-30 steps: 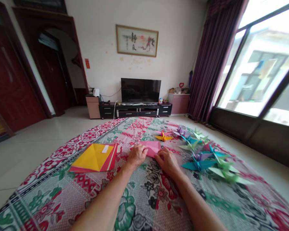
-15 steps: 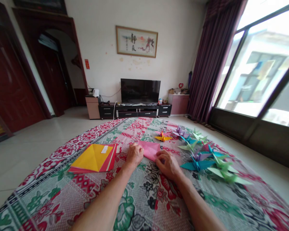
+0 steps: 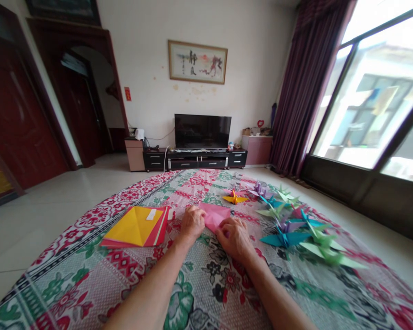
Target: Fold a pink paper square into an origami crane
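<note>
We've pink paper (image 3: 214, 213) mid-way on the tabletop (image 3: 206, 293), btwn stack (image 3: 134, 224) & cranes (image 3: 285, 237), set aside prob. for room; L hand (image 3: 193, 223), nearly closed, pinches its left edge, R hand (image 3: 235, 234), likewise curled, its near-right edge, prob. steadying it.

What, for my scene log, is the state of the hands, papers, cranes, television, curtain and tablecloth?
Pink paper: partly folded, creased
Left hand: curled, touching pink paper
Right hand: curled, touching pink paper
Yellow sheet: flat, creased
Orange crane: folded, wings spread
Other cranes: folded
Television: screen dark
Curtain: drawn aside
Tablecloth: spread
</note>
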Action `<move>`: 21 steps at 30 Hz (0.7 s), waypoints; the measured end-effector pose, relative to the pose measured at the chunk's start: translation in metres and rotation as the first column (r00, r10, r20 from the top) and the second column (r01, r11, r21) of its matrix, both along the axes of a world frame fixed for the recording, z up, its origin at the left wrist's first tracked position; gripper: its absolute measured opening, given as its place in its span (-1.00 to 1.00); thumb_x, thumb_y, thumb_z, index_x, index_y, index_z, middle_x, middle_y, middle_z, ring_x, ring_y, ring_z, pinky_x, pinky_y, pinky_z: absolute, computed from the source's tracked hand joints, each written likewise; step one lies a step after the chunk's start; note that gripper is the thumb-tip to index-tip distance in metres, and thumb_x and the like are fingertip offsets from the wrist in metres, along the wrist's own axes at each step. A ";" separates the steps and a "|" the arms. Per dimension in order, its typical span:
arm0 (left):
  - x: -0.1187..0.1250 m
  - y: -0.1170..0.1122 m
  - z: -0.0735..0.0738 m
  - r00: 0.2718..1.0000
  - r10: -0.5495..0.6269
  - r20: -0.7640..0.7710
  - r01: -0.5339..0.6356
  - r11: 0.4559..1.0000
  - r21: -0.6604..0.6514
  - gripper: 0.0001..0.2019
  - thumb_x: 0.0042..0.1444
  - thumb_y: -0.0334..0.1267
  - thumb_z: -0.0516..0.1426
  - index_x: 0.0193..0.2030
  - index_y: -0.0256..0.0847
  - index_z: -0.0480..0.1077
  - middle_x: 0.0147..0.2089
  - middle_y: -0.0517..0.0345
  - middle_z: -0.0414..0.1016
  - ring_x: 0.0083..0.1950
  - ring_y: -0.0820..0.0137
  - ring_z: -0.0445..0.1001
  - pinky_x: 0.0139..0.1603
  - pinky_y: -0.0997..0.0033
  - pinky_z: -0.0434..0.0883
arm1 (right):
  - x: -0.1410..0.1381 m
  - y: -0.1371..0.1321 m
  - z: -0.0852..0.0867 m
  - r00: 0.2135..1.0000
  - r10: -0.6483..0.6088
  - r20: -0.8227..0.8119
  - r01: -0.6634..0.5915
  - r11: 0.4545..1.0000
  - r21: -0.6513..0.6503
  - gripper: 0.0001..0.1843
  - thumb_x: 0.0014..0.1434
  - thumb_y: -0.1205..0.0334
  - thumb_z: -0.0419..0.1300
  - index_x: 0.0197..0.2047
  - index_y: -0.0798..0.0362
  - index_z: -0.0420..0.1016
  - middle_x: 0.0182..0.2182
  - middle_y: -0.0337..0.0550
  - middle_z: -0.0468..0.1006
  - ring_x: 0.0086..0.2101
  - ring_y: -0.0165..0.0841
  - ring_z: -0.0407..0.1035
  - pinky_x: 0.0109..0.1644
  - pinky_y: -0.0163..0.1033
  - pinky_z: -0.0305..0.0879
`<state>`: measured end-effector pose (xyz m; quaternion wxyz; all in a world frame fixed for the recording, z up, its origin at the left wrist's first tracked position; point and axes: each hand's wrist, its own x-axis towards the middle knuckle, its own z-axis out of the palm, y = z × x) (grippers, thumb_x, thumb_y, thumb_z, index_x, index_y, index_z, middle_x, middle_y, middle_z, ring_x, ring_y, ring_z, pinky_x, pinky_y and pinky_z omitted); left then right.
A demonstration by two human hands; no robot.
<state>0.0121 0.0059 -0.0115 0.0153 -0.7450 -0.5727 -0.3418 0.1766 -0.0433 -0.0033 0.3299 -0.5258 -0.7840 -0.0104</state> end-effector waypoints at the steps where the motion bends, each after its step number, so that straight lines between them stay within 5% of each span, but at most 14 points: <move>1: 0.000 0.001 -0.001 1.000 -0.016 -0.011 0.016 1.000 0.003 -0.78 0.01 -0.47 0.01 -0.33 -0.21 0.47 -0.28 0.07 0.45 -0.14 0.38 0.35 0.00 0.39 0.26 | 0.000 0.001 -0.001 1.000 0.002 -0.012 -0.003 1.000 -0.008 -0.74 0.08 0.21 0.08 -0.58 0.04 0.47 -0.38 -0.17 0.51 -0.29 -0.37 0.32 -0.10 -0.24 0.08; 5: -0.001 0.003 -0.003 0.998 -0.048 -0.048 0.050 0.998 0.036 -0.81 0.05 -0.42 0.00 -0.39 -0.24 0.44 -0.32 0.07 0.45 -0.18 0.38 0.36 -0.02 0.38 0.26 | 0.001 0.005 -0.004 0.999 0.020 -0.042 -0.021 0.999 -0.025 -0.73 0.08 0.21 0.08 -0.58 0.04 0.48 -0.36 -0.16 0.51 -0.31 -0.39 0.34 -0.13 -0.28 0.13; 21: 0.005 0.003 0.000 0.986 0.167 -0.023 -0.167 0.986 0.026 -0.87 -0.01 -0.42 0.02 -0.51 -0.27 0.36 -0.38 0.03 0.40 -0.24 0.36 0.36 -0.13 0.39 0.26 | -0.009 -0.001 0.004 0.998 -0.060 -0.028 0.059 0.997 -0.053 -0.75 0.07 0.20 0.09 -0.58 0.05 0.46 -0.42 -0.14 0.50 -0.32 -0.37 0.34 -0.16 -0.27 0.13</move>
